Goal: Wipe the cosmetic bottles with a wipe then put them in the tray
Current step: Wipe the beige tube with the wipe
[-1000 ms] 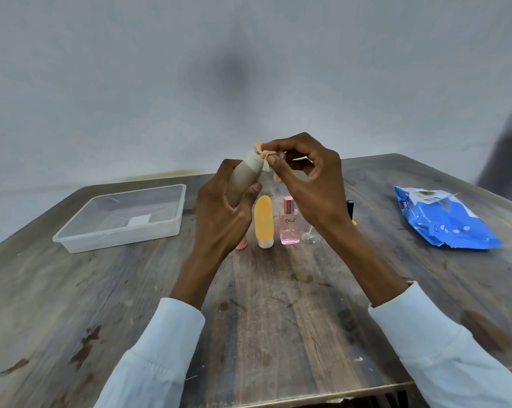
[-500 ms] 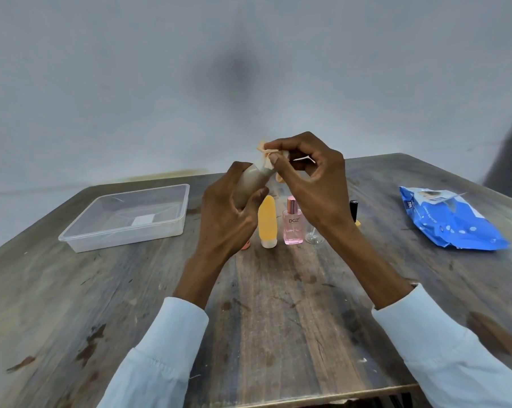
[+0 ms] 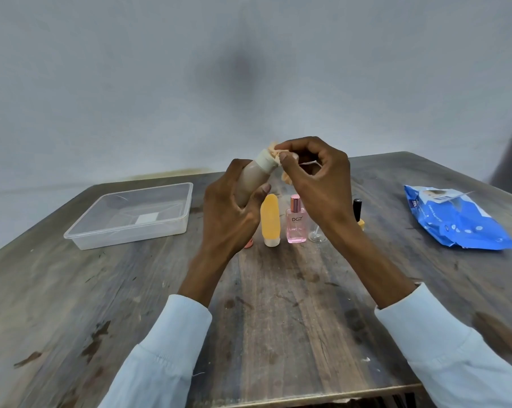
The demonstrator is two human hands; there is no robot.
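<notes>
1. the left hand (image 3: 229, 213) is curling its fingers and thumb around a tan bottle (image 3: 250, 184) and holding it up in the air, above the middle of the tabletop (image 3: 278, 304).
2. the tan bottle is leaning, with its pale cap (image 3: 266, 159) pointing up and to the right.
3. the right hand (image 3: 316, 178) is pinching a small peach wipe (image 3: 275, 151) between its thumb and first finger.
4. the wipe is touching the top of the pale cap, and a bit of the wipe is hanging down below the fingers.
5. the other fingers of the right hand are bending in loosely.
6. the clear tray (image 3: 131, 219) is sitting near the far left corner of the tabletop, well apart from the hands, and no bottle is lying in it.
7. more bottles are standing in a row near the middle of the tabletop, behind the hands.
8. the orange tube (image 3: 269, 219) is standing on its white cap.
9. the pink bottle (image 3: 295, 223) is standing just beside the orange tube, on its right.
10. a small clear thing (image 3: 316, 235) is peeking out next to the pink bottle, but the right wrist is hiding most of it.
11. a black cap (image 3: 357, 209) is sticking up behind the right wrist with something yellow under it.
12. a little pink thing (image 3: 249, 244) is peeking out under the left hand, and i cannot tell what it is.
13. the blue pack of wipes (image 3: 455, 220) is lying near the right edge of the tabletop.
14. both arms are wearing light blue sleeves (image 3: 166, 357).
</notes>
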